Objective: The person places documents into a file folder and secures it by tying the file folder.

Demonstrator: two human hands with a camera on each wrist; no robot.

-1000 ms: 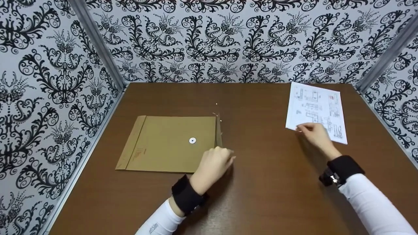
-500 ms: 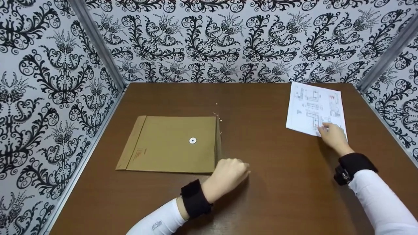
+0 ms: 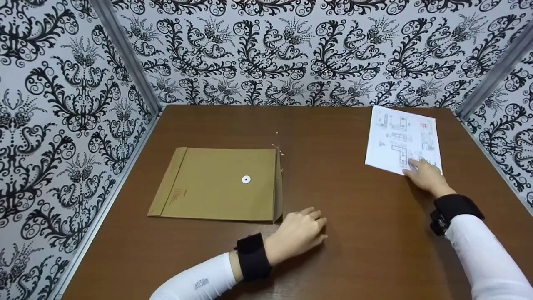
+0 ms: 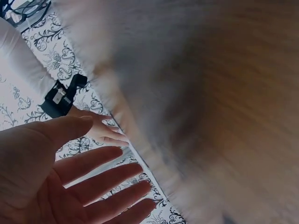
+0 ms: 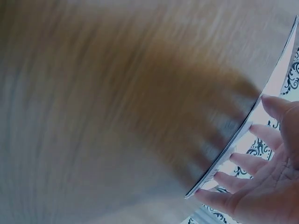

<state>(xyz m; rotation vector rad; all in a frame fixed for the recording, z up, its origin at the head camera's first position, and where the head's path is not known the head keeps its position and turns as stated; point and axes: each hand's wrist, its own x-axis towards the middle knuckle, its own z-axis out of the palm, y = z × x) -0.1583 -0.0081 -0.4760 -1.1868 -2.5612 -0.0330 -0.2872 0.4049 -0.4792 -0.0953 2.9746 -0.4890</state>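
Observation:
My left hand is low over the brown table, to the right of the near right corner of a brown paper envelope. Its fingers are spread and loosely bent, with nothing in them, as the left wrist view also shows. The envelope lies flat, has a white round button, and gapes a little along its right side. My right hand touches the near edge of white paper sheets printed with technical drawings. In the right wrist view its fairly straight fingers and thumb meet the paper's edge.
Small white bits lie by the envelope's far right corner. White walls with a black scroll pattern stand behind the table and at both sides, joined by grey corner posts.
My left hand has moved right and nearer, away from the envelope's side, and its curled fingers have loosened. The right hand has shifted right along the paper's near edge. The paper has hardly moved.

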